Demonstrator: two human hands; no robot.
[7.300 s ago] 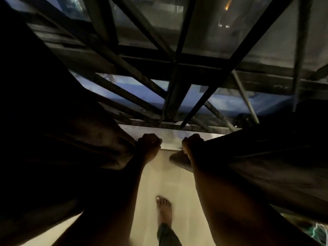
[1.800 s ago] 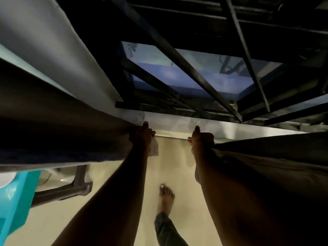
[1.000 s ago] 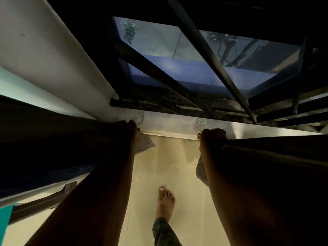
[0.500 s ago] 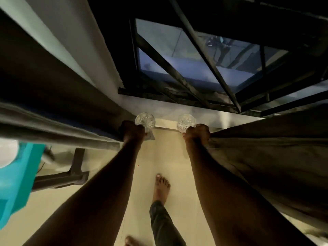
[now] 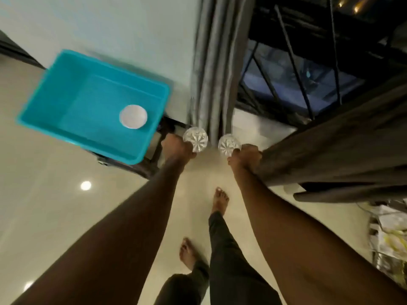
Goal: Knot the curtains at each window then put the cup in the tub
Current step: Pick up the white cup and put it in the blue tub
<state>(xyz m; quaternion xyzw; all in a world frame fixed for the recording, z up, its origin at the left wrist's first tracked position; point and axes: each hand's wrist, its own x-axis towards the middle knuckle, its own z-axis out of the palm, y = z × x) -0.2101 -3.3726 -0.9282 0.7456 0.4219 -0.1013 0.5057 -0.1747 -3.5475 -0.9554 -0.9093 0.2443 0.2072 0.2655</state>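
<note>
Beside window, your left hand [image 5: 176, 148] grips cut-glass cup [image 5: 195, 139]; right hand [image 5: 245, 159] grips second glass [image 5: 229, 145] plus curtain [image 5: 330, 150] bunched against it. Teal tub [image 5: 39, 102] near left (white dish inside). Risk: curtain tug jerks right glass loose, shatters on floor.

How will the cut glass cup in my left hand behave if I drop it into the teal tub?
The glass cup looks rigid and faceted, so probably heavy for its size and breakable. Its round shape suggests it could roll on the tub floor. The left hand should probably set it down upright, clear of the white cup.
</note>
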